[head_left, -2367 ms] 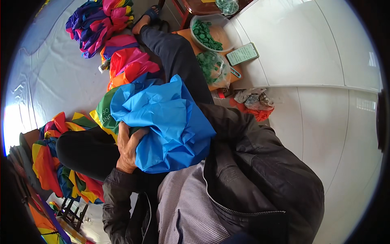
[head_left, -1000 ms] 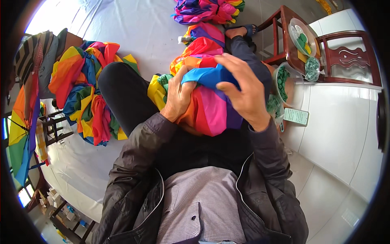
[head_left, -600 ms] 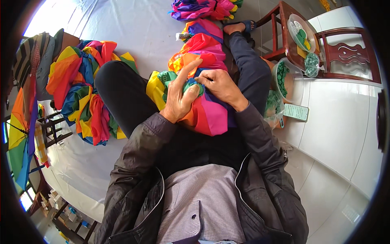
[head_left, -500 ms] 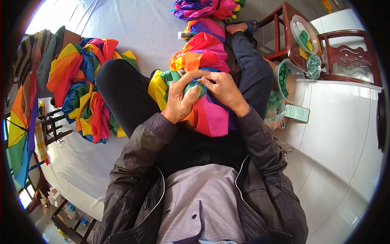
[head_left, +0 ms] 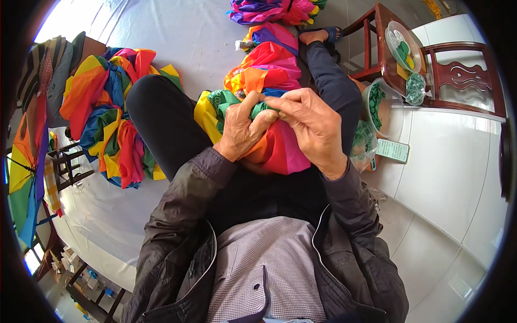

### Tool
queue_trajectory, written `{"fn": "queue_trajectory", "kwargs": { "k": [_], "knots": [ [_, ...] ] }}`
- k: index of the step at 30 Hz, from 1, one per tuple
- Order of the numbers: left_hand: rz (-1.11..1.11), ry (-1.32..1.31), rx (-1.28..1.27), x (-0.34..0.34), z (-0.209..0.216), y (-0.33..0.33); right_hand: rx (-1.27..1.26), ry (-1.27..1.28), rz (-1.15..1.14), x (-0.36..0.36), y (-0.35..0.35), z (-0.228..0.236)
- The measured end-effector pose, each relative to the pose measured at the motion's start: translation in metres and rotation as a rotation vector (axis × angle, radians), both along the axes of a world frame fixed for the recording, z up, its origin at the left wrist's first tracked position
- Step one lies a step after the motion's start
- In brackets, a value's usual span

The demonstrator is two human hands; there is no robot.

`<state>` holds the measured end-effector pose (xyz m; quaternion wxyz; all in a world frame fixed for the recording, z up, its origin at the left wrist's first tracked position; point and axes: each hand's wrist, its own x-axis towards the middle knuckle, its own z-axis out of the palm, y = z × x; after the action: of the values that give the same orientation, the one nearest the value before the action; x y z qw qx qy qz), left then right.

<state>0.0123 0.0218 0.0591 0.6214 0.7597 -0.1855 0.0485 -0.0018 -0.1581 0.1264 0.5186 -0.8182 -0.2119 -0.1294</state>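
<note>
A bunched rainbow cloth (head_left: 280,151) lies in my lap, its panels yellow, green, orange, red, pink and purple. My left hand (head_left: 237,132) is closed on a green part of the cloth (head_left: 261,107), with thumb and forefinger pinching it. To its right, my right hand (head_left: 318,126) has thumb and fingers pressed together at the end of that green part. Its fingertips almost meet those of my left hand. Anything small between the right fingertips is hidden. More rainbow cloth (head_left: 269,67) runs forward from my lap between my legs.
Piles of rainbow cloth lie on the left (head_left: 116,124) and at the far side (head_left: 274,11). A rainbow umbrella (head_left: 24,183) stands at the left edge. On the right are a wooden chair (head_left: 388,32), a clear tub (head_left: 390,116) holding green pieces, and a phone (head_left: 392,151).
My right hand has turned and drawn back to the right, fingertips now at the green cloth's end. The left hand stays nearly in place, its forefinger more bent. The lap cloth has shifted slightly.
</note>
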Motion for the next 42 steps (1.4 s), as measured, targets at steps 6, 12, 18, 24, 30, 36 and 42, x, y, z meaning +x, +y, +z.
{"fn": "queue_trajectory", "kwargs": {
  "k": [6,12,18,24,30,36,42],
  "knots": [
    [-0.045,0.025,0.032,-0.003,-0.013,-0.004,-0.021,-0.012,0.042,-0.004,-0.007,-0.022],
    [-0.144,-0.016,0.15,-0.008,-0.008,-0.003,-0.109,-0.031,0.125,-0.008,-0.02,-0.027],
    [-0.168,-0.009,0.283,-0.013,-0.017,-0.012,-0.272,-0.073,0.19,-0.012,-0.032,-0.031],
    [-0.162,-0.001,0.41,-0.017,-0.028,-0.016,-0.446,-0.154,0.216,-0.014,-0.036,-0.037],
    [-0.16,-0.029,0.435,-0.017,-0.03,-0.018,-0.616,-0.193,0.244,-0.011,-0.038,-0.043],
    [-0.163,-0.03,0.464,-0.019,-0.032,-0.019,-0.709,-0.198,0.277,-0.008,-0.04,-0.046],
    [-0.143,-0.121,0.455,-0.022,-0.04,-0.016,-0.711,-0.094,0.181,-0.02,-0.028,-0.052]
  ]
}}
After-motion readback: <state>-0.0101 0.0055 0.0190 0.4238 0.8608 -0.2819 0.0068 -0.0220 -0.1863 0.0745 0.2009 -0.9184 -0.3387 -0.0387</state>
